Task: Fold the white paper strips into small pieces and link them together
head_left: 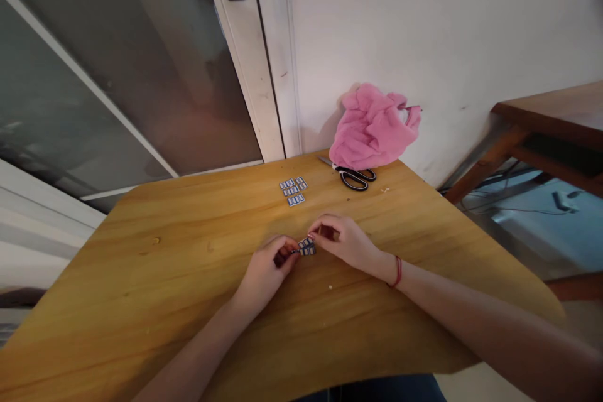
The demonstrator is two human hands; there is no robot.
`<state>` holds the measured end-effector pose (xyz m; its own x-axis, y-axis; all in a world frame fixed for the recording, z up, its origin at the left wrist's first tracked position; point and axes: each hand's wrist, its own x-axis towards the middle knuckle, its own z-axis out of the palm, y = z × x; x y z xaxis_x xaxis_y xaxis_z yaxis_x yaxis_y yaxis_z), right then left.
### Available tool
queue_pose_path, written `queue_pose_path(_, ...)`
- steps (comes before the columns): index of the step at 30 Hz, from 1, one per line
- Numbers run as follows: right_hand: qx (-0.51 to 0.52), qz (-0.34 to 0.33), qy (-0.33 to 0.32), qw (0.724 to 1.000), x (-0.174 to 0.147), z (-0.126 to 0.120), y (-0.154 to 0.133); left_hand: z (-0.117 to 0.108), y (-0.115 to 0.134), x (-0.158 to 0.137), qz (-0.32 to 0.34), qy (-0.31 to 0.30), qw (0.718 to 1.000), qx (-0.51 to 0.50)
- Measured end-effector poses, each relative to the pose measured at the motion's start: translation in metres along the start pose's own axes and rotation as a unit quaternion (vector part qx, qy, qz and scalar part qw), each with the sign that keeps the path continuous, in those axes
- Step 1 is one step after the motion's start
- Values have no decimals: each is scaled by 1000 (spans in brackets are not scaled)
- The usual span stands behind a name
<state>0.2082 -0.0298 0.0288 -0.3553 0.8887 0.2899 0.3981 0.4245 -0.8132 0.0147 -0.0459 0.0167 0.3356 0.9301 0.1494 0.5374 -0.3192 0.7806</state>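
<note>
Small flat blue-and-white pieces [308,247], each marked with pale rectangles, are between my two hands near the middle of the table. My left hand [269,262] pinches the left end of one piece between thumb and fingertips. From the other side my right hand [343,240], with a red band at its wrist, pinches the upper right corner. Whether the pieces are joined or only overlap, I cannot tell. Farther back lies a group of similar blue-and-white pieces [293,191] on the tabletop.
Black-handled scissors [354,179] lie on the wooden table [211,295], by a pink fluffy cloth [372,129] against the wall. A small yellowish ring-like object [156,240] is at left. A sliding glass door [141,63] borders the table's far left; another wooden table [551,113] stands right.
</note>
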Motion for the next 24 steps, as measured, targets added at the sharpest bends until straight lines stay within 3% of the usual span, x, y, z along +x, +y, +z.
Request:
queue_pose_path(5,-7,8,70,997,0,1,4,1,-3,0,-6,4,1000,6)
queue_pose_path(13,-23,4,-81,996,-2,3,3,4,-4,-1,-34,8,998,-45)
queue_pose_path(24,-30,-43,-126,991,-3,8,8,4,-4,0,2,8,1000,-23)
